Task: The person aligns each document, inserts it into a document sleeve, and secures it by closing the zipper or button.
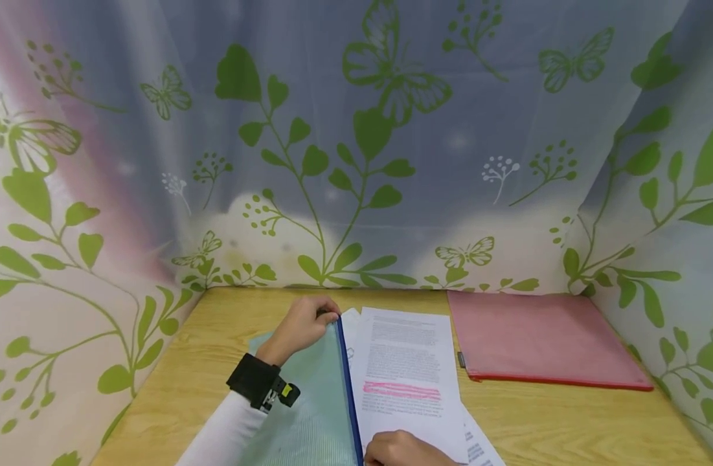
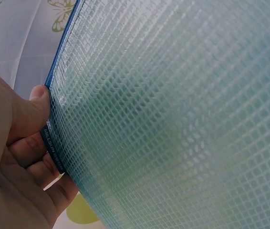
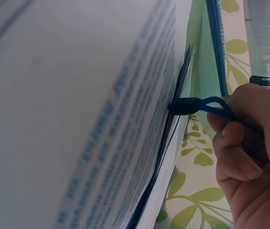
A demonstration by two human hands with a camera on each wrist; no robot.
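Note:
A pale green mesh zipper pouch (image 1: 298,401) lies on the table, its blue zipper edge (image 1: 348,388) running away from me. At the far end of that edge, my left hand (image 1: 300,327) pinches the pouch's corner. In the left wrist view, the thumb presses on the mesh beside a dark label tag (image 2: 53,148). My right hand (image 1: 405,450) is at the near end of the zipper. There, in the right wrist view, its fingers pinch the blue cord of a zipper pull (image 3: 185,106), whose dark tab sticks out past the fingertips.
Printed sheets (image 1: 411,349), the top one with a pink highlighted band, lie right against the pouch's zipper edge. Another sheet (image 1: 478,446) peeks out beneath. A pink zipper pouch (image 1: 548,336) lies at the back right. Patterned curtains (image 1: 333,162) surround the wooden table (image 1: 543,421).

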